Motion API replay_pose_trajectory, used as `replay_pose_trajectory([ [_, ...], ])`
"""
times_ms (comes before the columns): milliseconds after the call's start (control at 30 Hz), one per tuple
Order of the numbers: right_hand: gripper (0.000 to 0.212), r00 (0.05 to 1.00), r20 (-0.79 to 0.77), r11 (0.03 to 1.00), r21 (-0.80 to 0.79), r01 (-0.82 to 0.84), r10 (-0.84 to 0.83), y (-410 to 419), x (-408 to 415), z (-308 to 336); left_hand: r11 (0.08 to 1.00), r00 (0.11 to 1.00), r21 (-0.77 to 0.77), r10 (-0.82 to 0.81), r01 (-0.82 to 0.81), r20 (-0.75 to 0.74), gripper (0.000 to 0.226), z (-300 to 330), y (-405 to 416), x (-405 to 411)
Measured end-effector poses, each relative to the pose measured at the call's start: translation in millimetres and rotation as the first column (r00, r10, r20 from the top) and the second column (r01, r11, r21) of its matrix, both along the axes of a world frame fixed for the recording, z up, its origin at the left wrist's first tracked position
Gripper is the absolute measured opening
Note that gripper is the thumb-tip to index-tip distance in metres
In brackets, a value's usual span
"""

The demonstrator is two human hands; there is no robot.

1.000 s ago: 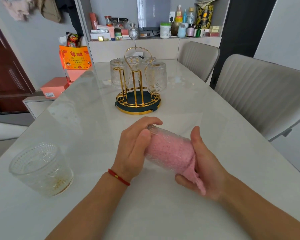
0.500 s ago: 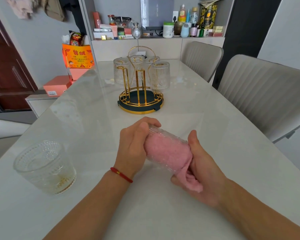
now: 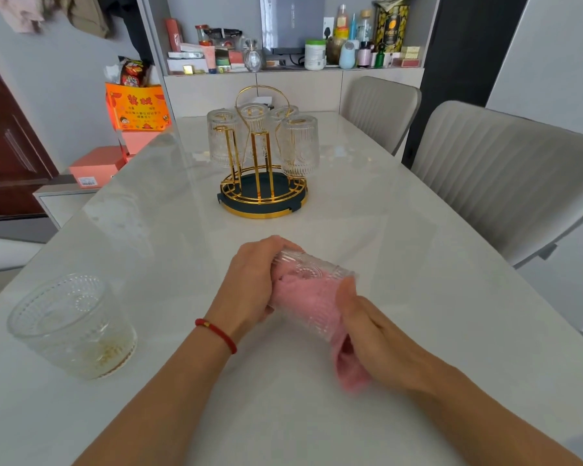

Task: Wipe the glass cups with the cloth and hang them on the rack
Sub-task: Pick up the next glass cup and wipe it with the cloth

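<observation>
Glass cup (image 3: 312, 290) lies on its side in my hands, held over the near part of the white table (image 3: 367, 210), its base turned away toward the left and its mouth toward me on the right. Pink cloth (image 3: 349, 371) is stuffed inside it, showing rosy through the ribbed wall, and a loose tail of it hangs out of the mouth below my right palm. My left hand (image 3: 251, 284) wraps the base end, fingers curled over the top of the glass. My right hand (image 3: 371, 327) is at the mouth, thumb lying along the cup's outer wall; the other fingers are hidden by the cloth, so I cannot tell whether they reach inside.

A red string bracelet (image 3: 216, 332) circles my left wrist. To my left, well apart, a second cup (image 3: 73, 326) stands upright on the table. Farther back in the middle stands the gold rack (image 3: 263, 193) on its dark round tray, with four cups hung upside down on its posts. Two grey chairs (image 3: 505, 176) line the right side of the table.
</observation>
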State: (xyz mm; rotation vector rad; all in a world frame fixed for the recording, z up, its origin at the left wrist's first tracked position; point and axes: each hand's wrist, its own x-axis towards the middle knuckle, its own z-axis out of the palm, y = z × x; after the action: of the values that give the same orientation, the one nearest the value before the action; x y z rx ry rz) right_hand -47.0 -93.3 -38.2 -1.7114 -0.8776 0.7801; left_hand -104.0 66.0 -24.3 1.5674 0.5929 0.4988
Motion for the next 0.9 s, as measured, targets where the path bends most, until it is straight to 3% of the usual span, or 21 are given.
replay_pose_trajectory([
  [67,0.086,0.957,-0.285,0.998,-0.033,0.052,-0.060,-1.8,3.1,4.1,0.994,0.995,0.105,-0.022,0.012,0.098,0.046,-1.2,2.6,-0.3],
  [167,0.072,0.733,-0.680,0.989,0.088,0.117,-0.026,0.5,2.7,16.9,0.937,0.969,0.349,-0.071,-0.016,0.235,0.047,-10.2,10.7,-1.4],
  [233,0.068,0.616,-0.787,0.970,0.177,0.168,0.037,4.3,3.5,18.5,0.868,0.933,0.494,-0.146,-0.039,0.328,0.047,-16.3,16.6,-0.9],
  [333,0.065,0.596,-0.802,0.950,0.213,0.231,0.035,5.7,10.8,16.4,0.797,0.887,0.601,-0.237,-0.055,0.396,0.049,-19.4,19.1,0.2],
  [400,0.075,0.772,-0.631,0.973,0.120,0.198,-0.079,5.5,13.3,15.7,0.869,0.923,0.492,-0.227,0.048,0.312,0.047,-12.6,14.3,-1.2],
  [467,0.098,0.973,-0.205,0.994,0.007,0.113,-0.109,2.7,12.6,9.1,0.938,0.980,0.301,-0.195,0.174,0.041,0.046,-4.0,9.7,-2.9],
  [533,0.101,0.972,0.236,0.999,-0.025,0.024,-0.017,2.3,4.0,4.6,0.988,0.975,0.065,-0.126,0.139,-0.181,0.036,1.0,6.9,-4.8],
  [567,0.096,0.948,0.318,1.000,-0.020,-0.013,0.019,2.8,2.4,0.2,0.996,0.970,-0.015,-0.086,0.084,-0.227,0.040,2.7,5.8,-3.9],
  [633,0.097,0.980,0.199,0.999,0.019,-0.026,0.022,4.1,-0.8,-3.8,0.999,0.984,-0.051,-0.008,-0.001,-0.181,0.045,1.9,4.7,-0.4],
  [700,0.104,0.998,0.038,0.999,-0.013,0.040,-0.039,6.0,-2.3,-2.0,0.999,0.999,-0.014,0.045,-0.046,-0.030,0.043,1.8,2.2,2.8],
  [767,0.093,0.971,-0.210,0.993,-0.053,0.109,-0.118,4.7,0.5,-0.2,0.996,0.995,0.055,0.064,-0.068,0.076,0.043,3.7,1.3,4.8],
  [833,0.087,0.849,-0.517,0.990,0.013,0.138,-0.112,6.1,-0.5,9.8,0.986,0.987,0.137,0.074,-0.094,0.141,0.049,-0.7,6.0,9.9],
  [900,0.083,0.691,-0.722,0.977,0.130,0.168,-0.023,8.3,2.0,16.3,0.966,0.970,0.230,0.061,-0.116,0.235,0.049,-4.7,7.9,12.5],
])
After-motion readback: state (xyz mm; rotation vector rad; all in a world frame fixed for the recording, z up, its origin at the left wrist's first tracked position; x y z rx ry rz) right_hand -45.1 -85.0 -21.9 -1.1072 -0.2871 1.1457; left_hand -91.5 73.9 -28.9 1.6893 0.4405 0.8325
